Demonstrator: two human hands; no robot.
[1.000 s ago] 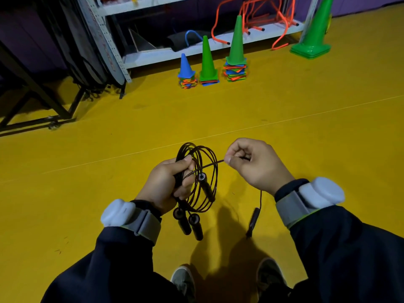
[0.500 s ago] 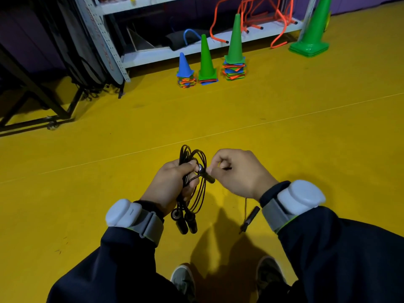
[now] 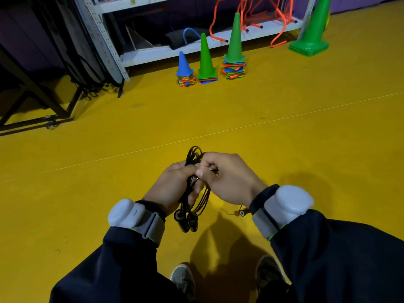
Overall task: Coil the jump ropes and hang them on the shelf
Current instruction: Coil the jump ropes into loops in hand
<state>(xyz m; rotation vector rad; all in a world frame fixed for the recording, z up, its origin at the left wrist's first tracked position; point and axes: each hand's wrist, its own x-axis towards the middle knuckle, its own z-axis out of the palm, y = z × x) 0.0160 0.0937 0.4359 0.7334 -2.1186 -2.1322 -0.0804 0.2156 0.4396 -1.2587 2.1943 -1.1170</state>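
Head view: left hand [image 3: 172,186] clenched around coiled jump rope [image 3: 197,193] to keep loops gathered; right hand [image 3: 229,178] pinching the loose end against it, probably to wrap.

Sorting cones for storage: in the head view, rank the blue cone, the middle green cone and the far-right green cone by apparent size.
1. far-right green cone, top cropped
2. middle green cone
3. blue cone

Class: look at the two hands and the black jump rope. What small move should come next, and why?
Probably draw in the loose handle dangling under the right hand and tuck it against the coil held by the left hand, since that end hangs free.
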